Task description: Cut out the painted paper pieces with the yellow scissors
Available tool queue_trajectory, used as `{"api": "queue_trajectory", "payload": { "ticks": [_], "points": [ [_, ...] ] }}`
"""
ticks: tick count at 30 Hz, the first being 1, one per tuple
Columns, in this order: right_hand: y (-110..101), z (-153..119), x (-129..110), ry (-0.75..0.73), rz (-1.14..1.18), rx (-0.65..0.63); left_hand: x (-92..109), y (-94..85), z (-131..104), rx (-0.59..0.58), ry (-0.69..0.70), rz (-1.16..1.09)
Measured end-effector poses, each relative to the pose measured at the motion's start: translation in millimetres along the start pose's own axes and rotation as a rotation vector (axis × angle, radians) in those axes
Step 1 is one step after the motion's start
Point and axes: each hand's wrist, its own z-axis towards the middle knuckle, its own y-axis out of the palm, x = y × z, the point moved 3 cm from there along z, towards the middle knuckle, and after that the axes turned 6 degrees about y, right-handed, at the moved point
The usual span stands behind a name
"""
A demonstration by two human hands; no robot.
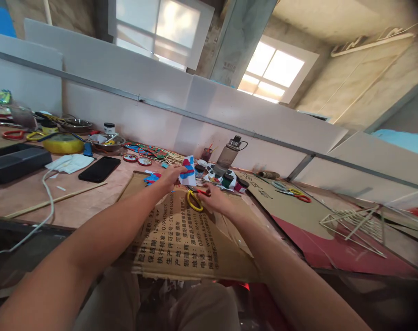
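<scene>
My left hand pinches a small white piece of paper painted with red and blue shapes, holding it up above a cardboard sheet. Close by on the right, my right hand is closed on a pair of scissors with yellow and red handles. The blades point toward the paper's lower edge, partly hidden, so I cannot tell whether they touch it. Blue and red cut-out pieces lie on the cardboard beside my left wrist.
Behind the hands stand a water bottle and small paint jars. To the left are a black phone, a white cable and a metal bowl. More scissors and a stick frame lie on the right.
</scene>
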Motion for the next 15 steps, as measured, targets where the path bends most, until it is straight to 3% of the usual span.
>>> {"api": "queue_trajectory", "payload": {
  "ticks": [3,6,11,15],
  "points": [
    [16.9,-12.5,-6.4,-0.042,-0.287,-0.090,8.2,-4.7,2.4,0.031,0.026,-0.033],
    [19.5,-12.6,-17.3,-0.004,-0.368,-0.126,14.4,-10.7,4.8,0.075,0.045,-0.058],
    [14.0,-7.0,-18.1,0.054,-0.303,-0.143,17.8,-15.1,7.9,0.157,0.060,-0.096],
    [7.8,-0.5,-0.4,0.071,-0.138,-0.006,19.3,-13.0,7.3,0.209,0.113,-0.179]
  ]
}}
